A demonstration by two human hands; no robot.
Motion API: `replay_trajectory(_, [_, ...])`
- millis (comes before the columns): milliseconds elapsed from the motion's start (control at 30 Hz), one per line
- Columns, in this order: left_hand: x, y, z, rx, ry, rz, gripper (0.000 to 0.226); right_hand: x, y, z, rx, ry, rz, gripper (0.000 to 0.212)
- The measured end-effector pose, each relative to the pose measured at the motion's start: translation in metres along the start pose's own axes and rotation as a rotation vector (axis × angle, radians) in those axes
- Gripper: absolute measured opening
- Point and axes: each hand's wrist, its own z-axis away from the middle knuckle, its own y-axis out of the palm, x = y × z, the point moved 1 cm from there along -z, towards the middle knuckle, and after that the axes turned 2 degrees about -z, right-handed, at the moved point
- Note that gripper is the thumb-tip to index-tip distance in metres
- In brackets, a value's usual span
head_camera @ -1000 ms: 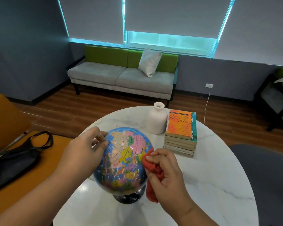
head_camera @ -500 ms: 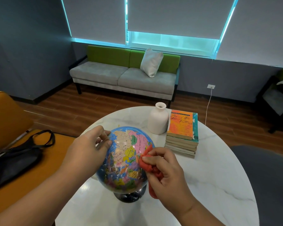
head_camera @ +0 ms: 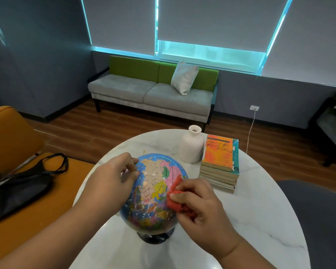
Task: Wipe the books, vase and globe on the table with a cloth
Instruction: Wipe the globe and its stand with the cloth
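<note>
My right hand (head_camera: pixel 200 206) pinches a bunched red cloth (head_camera: pixel 175 199) against the right side of the globe (head_camera: pixel 153 191), mid-wipe. My left hand (head_camera: pixel 109 183) cups the sphere's upper left, fingers curled on it to steady it. The globe stands on its dark base (head_camera: pixel 155 236) near the front of the round marble table (head_camera: pixel 250 220). By my reading the globe is the step in hand, and the next move calls for turning the sphere to reach its hidden faces. Farther back stand the white vase (head_camera: pixel 191 146) and, just beside it, the stacked books (head_camera: pixel 219 166).
</note>
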Motion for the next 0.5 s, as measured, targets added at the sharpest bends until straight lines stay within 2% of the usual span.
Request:
replay_trajectory(133, [-0.001,0.0,0.0,0.007,-0.007,-0.005,0.018,-0.003,-0.008,0.001,0.034,0.005,0.022,0.026])
replay_trajectory(400, [-0.005,0.0,0.004,0.018,0.027,-0.073,0.012,0.058,0.004,-0.069,0.403,-0.031,0.24,0.023])
replay_trajectory(500, [-0.003,-0.002,0.006,0.021,0.038,-0.053,0.011,0.066,0.007,-0.087,0.463,-0.015,0.267,0.028])
